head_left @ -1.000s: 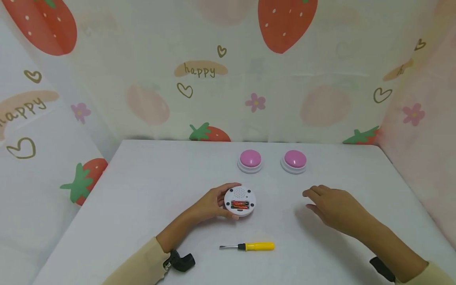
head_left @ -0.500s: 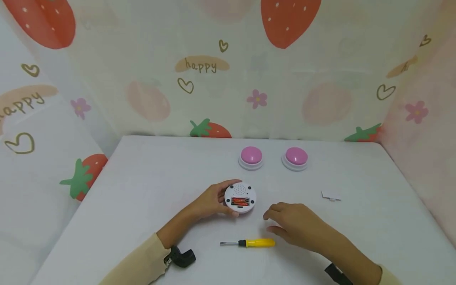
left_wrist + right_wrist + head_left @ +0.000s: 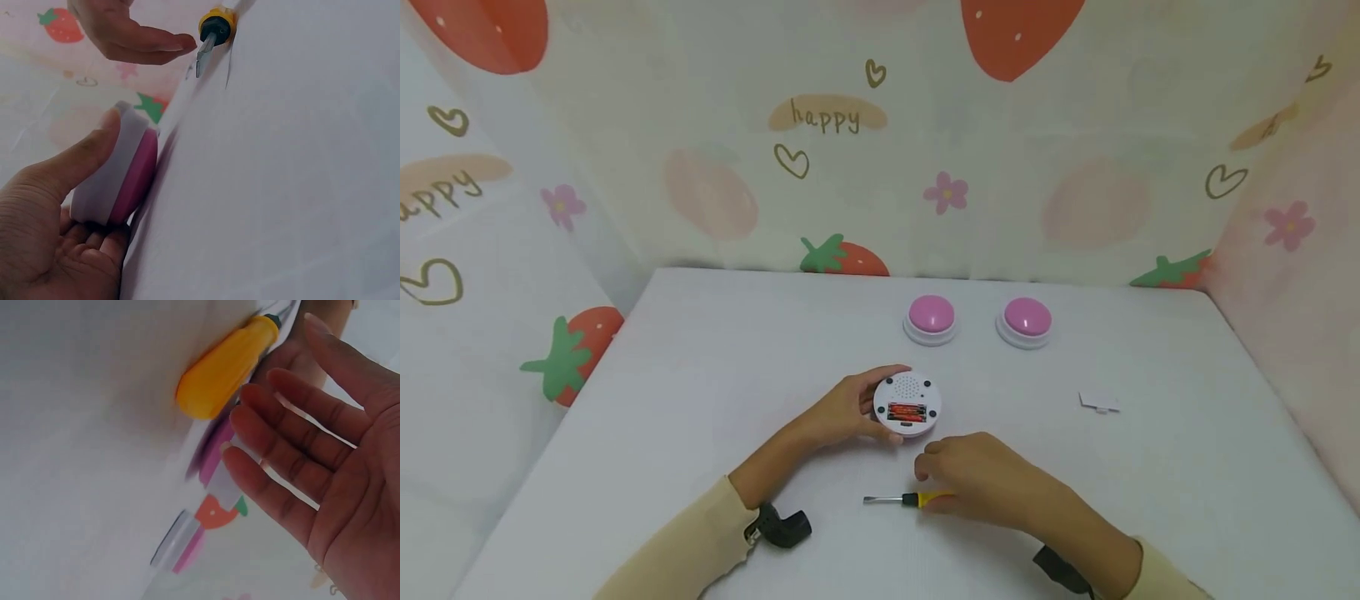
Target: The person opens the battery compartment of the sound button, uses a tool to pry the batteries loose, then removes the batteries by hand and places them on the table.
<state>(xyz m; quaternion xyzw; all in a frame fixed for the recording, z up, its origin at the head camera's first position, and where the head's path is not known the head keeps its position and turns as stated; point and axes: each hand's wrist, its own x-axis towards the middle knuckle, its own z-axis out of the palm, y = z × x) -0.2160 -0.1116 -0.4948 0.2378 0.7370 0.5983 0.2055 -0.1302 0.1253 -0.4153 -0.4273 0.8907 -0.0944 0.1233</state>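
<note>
My left hand (image 3: 842, 412) grips a round white push-button device (image 3: 907, 385) by its edge. Its underside faces up, showing a speaker grille and a battery bay with red batteries (image 3: 907, 413). In the left wrist view its pink dome (image 3: 140, 178) faces the table. A flathead screwdriver (image 3: 887, 500) with a yellow handle (image 3: 225, 372) lies on the table in front of the device. Over the handle hovers my right hand (image 3: 981, 477), hiding part of it in the head view. The right wrist view shows those fingers loosely extended beside the handle, with nothing held.
Two more pink-domed push buttons, a left one (image 3: 931, 317) and a right one (image 3: 1027, 320), stand dome-up towards the back of the white table (image 3: 737, 333). To the right lies a small white battery cover (image 3: 1099, 404). A patterned cloth (image 3: 850, 192) hangs behind the table.
My right hand has moved left from beside the right-hand side of the table to the screwdriver, uncovering the battery cover. My left hand keeps its grip on the device.
</note>
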